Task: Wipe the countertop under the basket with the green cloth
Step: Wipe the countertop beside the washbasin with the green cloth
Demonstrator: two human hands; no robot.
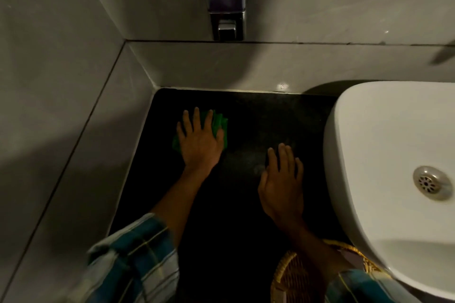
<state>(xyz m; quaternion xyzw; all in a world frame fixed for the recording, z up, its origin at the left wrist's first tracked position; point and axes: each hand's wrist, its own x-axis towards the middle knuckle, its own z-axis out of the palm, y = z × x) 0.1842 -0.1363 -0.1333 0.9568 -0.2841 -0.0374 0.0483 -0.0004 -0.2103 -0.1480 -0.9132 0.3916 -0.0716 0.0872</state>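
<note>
My left hand (198, 141) lies flat, fingers spread, pressing the green cloth (218, 122) onto the black countertop (246, 115) near the back left corner. Only the cloth's edges show past my fingers and at the hand's left side. My right hand (282, 186) rests palm down on the bare countertop to the right, fingers together and holding nothing. The woven wicker basket (293, 275) sits at the bottom edge of the view, partly under my right forearm and beside the sink.
A white sink basin (384, 155) with a metal drain (429, 182) fills the right side. Grey tiled walls (73, 106) close the counter on the left and back. A metal dispenser (227, 7) hangs on the back wall above the counter.
</note>
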